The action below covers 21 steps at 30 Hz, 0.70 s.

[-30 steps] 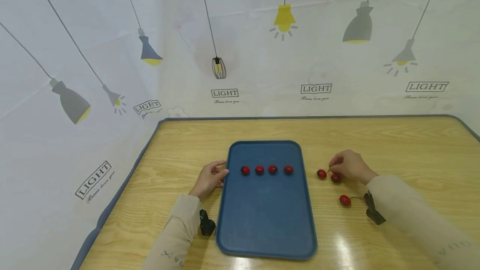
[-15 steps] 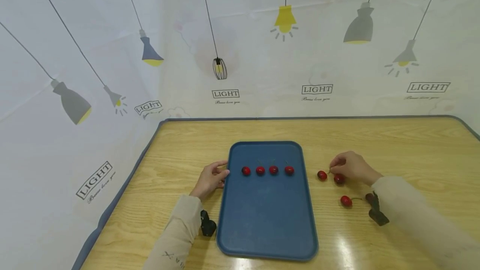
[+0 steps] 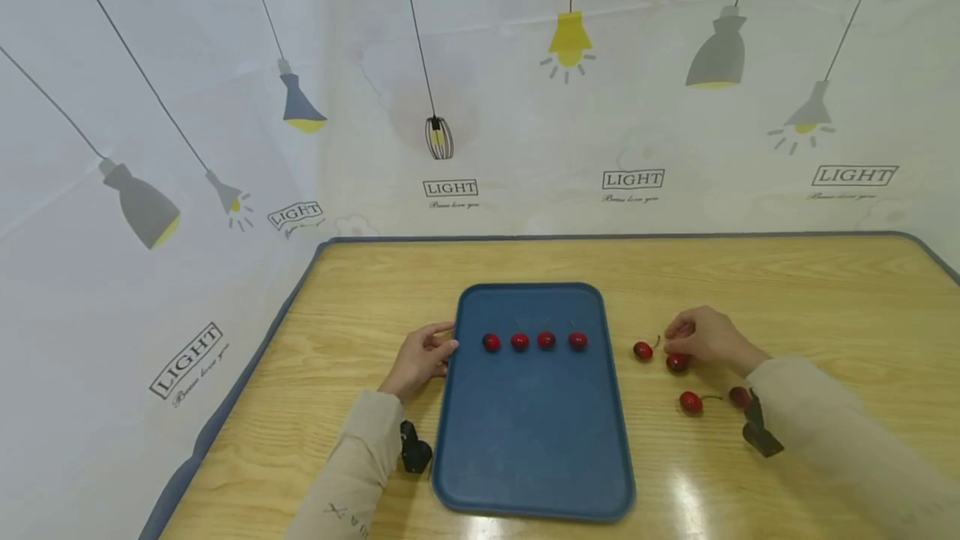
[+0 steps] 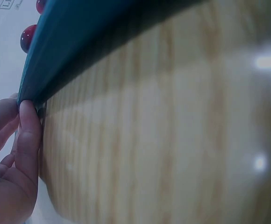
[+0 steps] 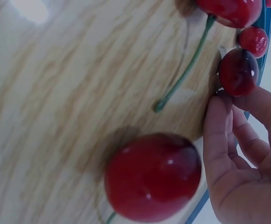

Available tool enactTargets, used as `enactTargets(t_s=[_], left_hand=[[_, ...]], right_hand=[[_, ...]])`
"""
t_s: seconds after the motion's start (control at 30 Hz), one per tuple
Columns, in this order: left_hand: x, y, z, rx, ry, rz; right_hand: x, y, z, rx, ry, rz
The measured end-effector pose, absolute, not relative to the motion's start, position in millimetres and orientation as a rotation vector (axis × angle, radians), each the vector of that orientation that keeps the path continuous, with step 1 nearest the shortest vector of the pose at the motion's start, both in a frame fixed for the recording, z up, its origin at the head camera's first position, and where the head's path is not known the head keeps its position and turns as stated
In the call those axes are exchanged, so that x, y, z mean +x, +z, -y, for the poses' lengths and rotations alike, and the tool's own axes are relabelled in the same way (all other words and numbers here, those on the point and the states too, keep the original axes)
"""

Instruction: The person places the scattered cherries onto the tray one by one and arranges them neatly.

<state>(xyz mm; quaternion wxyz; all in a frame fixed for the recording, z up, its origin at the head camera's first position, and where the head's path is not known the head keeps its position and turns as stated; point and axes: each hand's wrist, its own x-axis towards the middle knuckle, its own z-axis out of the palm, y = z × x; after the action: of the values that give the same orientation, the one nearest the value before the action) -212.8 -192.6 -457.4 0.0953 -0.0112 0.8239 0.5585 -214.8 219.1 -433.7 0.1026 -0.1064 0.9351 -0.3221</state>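
Note:
A blue tray lies on the table with a row of several cherries across its far part. My left hand holds the tray's left rim, its fingertips and thumb at the edge in the left wrist view. To the right of the tray, my right hand pinches at a dark red cherry, its thumb and fingertips meeting at the near end. The fingers partly cover that cherry in the head view. Just left of them sits another cherry with its stem up.
A cherry with a green stem lies nearer on the wooden table. Beside the right wrist's black camera mount is one more cherry. A white wall cloth printed with lamps stands behind the table.
My right hand has shifted slightly right and nearer, away from the left cherry's stem. The cherry beneath its fingers has shifted a little the same way. My left hand and the tray stay put.

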Motion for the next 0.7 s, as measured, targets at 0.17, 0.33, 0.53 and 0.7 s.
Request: enactTargets(t_s=[0.17, 0.33, 0.53, 0.7], left_hand=[[-212.9, -459.3, 192.9, -0.03, 1.643, -2.454], [-213.3, -459.1, 192.9, -0.031, 1.641, -2.456], [-213.8, -458.7, 193.1, -0.008, 1.634, -2.471], [-214.5, -459.3, 192.8, -0.011, 1.631, -2.467]], right_hand=[[-214.1, -434.8, -217.1, -0.254, -0.949, -2.744], [-214.7, -435.8, -217.4, -0.26, -0.965, -2.736], [-214.2, -435.8, -218.2, -0.267, -1.018, -2.701], [-213.1, -436.3, -218.4, -0.287, -1.034, -2.706]])
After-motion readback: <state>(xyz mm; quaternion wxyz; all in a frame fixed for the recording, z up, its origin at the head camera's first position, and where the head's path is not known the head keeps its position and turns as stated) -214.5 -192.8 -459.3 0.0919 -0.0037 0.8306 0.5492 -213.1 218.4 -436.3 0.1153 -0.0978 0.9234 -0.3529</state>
